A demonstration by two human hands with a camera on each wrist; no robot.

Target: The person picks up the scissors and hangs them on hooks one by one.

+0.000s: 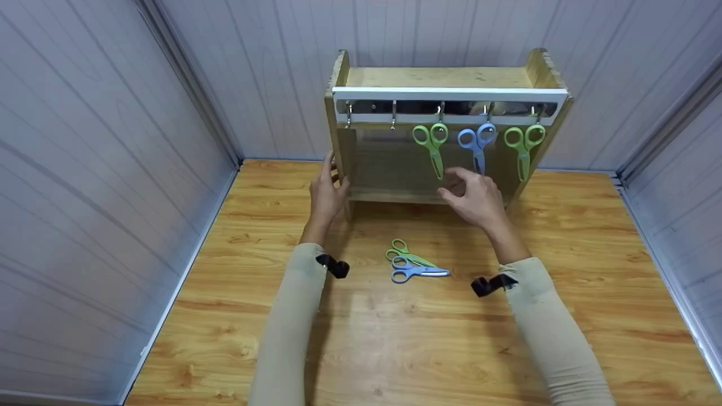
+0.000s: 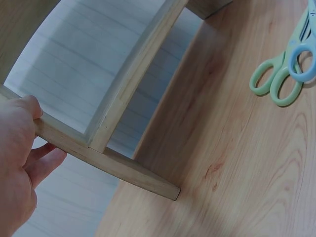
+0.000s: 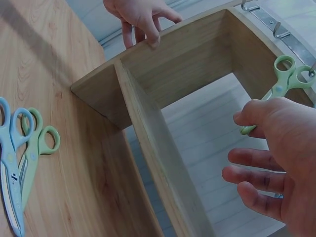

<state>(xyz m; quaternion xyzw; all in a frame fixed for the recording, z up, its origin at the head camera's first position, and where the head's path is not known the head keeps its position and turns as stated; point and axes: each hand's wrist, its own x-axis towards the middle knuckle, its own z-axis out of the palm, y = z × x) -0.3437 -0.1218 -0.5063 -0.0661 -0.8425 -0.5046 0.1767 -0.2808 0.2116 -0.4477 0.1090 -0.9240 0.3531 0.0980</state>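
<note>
My left hand (image 1: 326,194) grips the left side panel of a wooden shelf (image 1: 437,76), thumb on one face and fingers on the other in the left wrist view. A pair of green scissors (image 1: 434,148) hangs tip-down from the middle hook. Just beside its tip is my right hand (image 1: 479,197), its thumb and index finger apart and its other fingers loosely bent. In the right wrist view its thumb partly covers the green blades. Blue scissors (image 1: 477,148) and another green pair (image 1: 524,148) hang on the hooks further right.
A white-edged rail (image 1: 417,93) with several metal hooks crosses the shelf's upper front; its two left hooks hold nothing. On the wood-grain surface (image 1: 361,338) in front, blue scissors (image 1: 428,272) lie partly over green scissors (image 1: 422,261). Pale panelled walls (image 1: 101,169) stand around.
</note>
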